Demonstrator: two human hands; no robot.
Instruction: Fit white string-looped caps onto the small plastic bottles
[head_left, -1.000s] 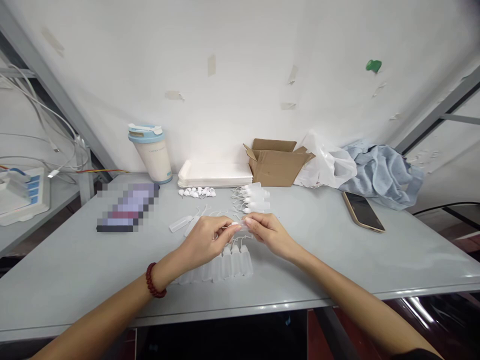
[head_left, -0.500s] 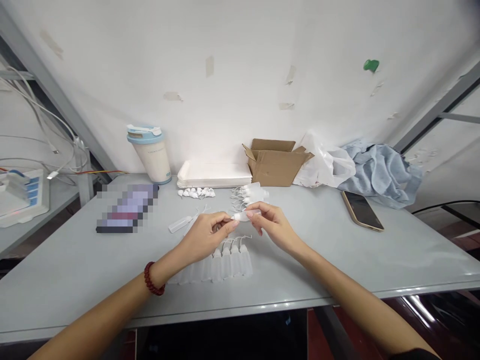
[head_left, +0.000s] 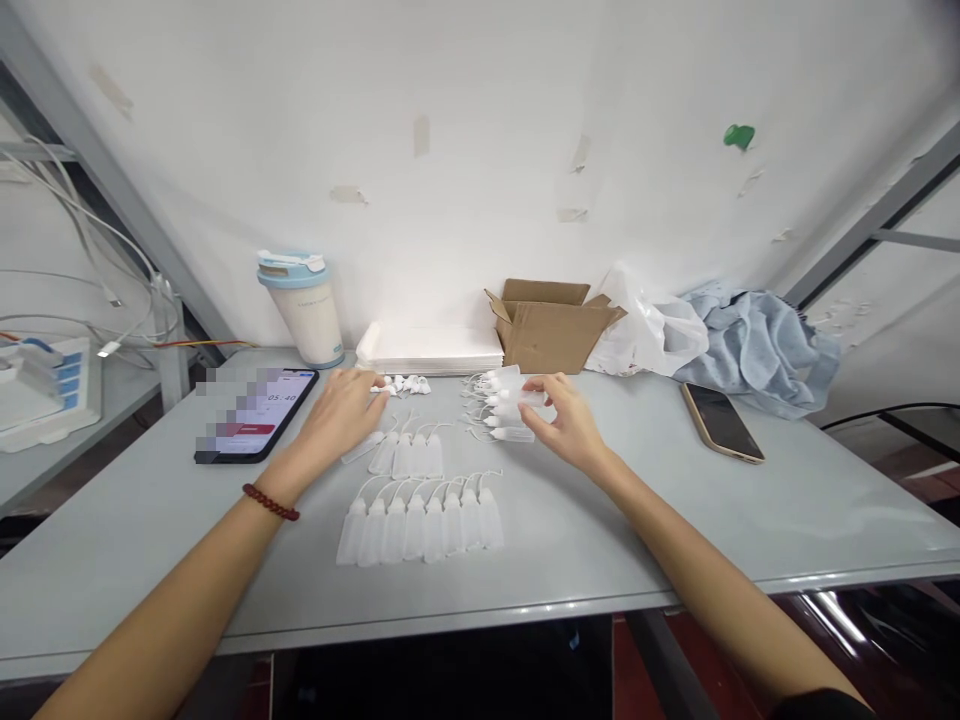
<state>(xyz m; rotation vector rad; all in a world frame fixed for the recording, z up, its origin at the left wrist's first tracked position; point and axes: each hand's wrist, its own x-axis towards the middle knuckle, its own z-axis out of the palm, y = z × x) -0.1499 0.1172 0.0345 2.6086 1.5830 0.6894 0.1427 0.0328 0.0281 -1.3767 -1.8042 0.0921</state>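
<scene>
My left hand (head_left: 339,412) is at the small white caps (head_left: 411,384) on the table, thumb and forefinger apart beside them. My right hand (head_left: 564,418) has thumb and forefinger spread around one translucent squeeze bottle (head_left: 534,397) in a stack of capped bottles (head_left: 513,435); whether the fingertips touch it is unclear. Thin white tails stick out leftward from the stack. Between my hands lies a short row of bottles (head_left: 416,457) with tails. Closer to me is a longer row of similar bottles (head_left: 416,530), side by side, tails pointing away.
A phone (head_left: 259,420) lies left, a tumbler (head_left: 304,310) behind it. Against the wall stand a flat white stack (head_left: 442,350), an open cardboard box (head_left: 559,335), a plastic bag (head_left: 652,330) and a blue cloth (head_left: 765,345). Another phone (head_left: 724,425) lies right.
My hands were together on one bottle and have parted. The left moved left and away to the caps; the right moved slightly away to the stack, where a bottle lies between its fingers.
</scene>
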